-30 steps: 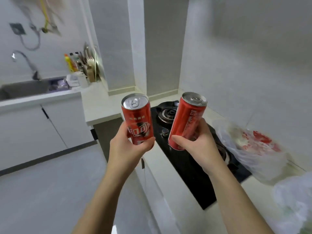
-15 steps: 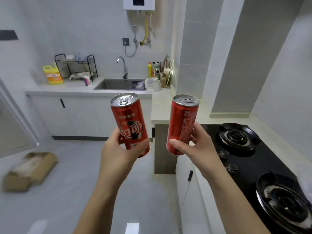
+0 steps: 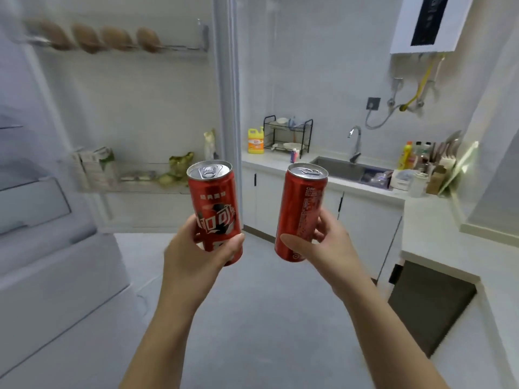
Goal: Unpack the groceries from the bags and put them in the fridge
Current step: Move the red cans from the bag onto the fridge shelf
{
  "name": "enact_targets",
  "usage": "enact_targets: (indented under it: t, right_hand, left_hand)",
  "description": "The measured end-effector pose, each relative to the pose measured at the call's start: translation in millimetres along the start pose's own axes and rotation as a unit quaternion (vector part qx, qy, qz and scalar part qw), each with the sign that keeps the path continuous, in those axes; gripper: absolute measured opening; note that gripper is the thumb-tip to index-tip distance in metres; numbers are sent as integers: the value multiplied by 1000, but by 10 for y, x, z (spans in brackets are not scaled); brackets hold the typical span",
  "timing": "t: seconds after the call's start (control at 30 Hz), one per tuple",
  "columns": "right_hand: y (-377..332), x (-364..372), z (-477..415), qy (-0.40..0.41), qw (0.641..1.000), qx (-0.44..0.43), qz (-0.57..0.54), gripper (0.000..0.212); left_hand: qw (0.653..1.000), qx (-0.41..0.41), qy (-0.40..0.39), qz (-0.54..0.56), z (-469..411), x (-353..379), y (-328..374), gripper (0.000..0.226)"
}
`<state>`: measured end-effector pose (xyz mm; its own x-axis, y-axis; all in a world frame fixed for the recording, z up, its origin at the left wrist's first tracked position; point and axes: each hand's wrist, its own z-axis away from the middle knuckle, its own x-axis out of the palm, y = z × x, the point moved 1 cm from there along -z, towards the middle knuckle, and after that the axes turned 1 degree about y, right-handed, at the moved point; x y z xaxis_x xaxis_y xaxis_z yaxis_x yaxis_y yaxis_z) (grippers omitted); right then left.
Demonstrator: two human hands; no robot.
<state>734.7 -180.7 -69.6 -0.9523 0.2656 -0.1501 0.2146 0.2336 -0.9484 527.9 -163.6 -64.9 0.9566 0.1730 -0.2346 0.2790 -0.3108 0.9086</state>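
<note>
I hold two red soda cans upright in front of me. My left hand [image 3: 193, 254] grips the left can [image 3: 214, 203] round its lower half. My right hand [image 3: 328, 245] grips the right can [image 3: 302, 209] the same way. The fridge [image 3: 42, 262] stands open at the left, its shelves and drawers showing. Its open door [image 3: 134, 108] faces me behind the cans, with eggs [image 3: 92, 37] in the top rack and cartons [image 3: 95, 167] and greens in the lower rack.
A white counter [image 3: 275, 160] runs along the back right with a yellow detergent bottle [image 3: 255, 140], a dish rack [image 3: 288, 136], a sink [image 3: 339, 168] with a tap, and bottles and utensils [image 3: 427, 161]. A nearer counter [image 3: 438, 234] juts out at right. Bare grey floor lies ahead.
The view has swung left from the stove and counter to the open fridge and its door. Both hands still hold the cans in the same way.
</note>
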Motion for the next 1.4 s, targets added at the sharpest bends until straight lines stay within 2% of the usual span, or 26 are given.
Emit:
enact_targets:
  t: [0.2,0.4,0.87,1.2,1.4]
  right_hand:
    - [-52,1069,-459,-93,995,-23,-24,49]
    - [-102,1905,-743,-164,985,-37,-44,49]
    - [-138,3542,-1475,-332,935,-93,-78,50]
    - [-223,4669,-1873,-411,898,-119,-106,54]
    - [-395,5182,-2004,-430,884,-126,-135,56]
  left_hand:
    - [995,-53,87,-6,-399,-781,-308,41]
    - [984,-73,158,-46,-630,-1413,-555,42]
    - [932,-97,330,-114,-1169,-2285,-985,45]
    - [879,-105,436,-162,-1533,-2795,-1190,46]
    - [861,-112,459,-191,-1814,-3164,-1276,52]
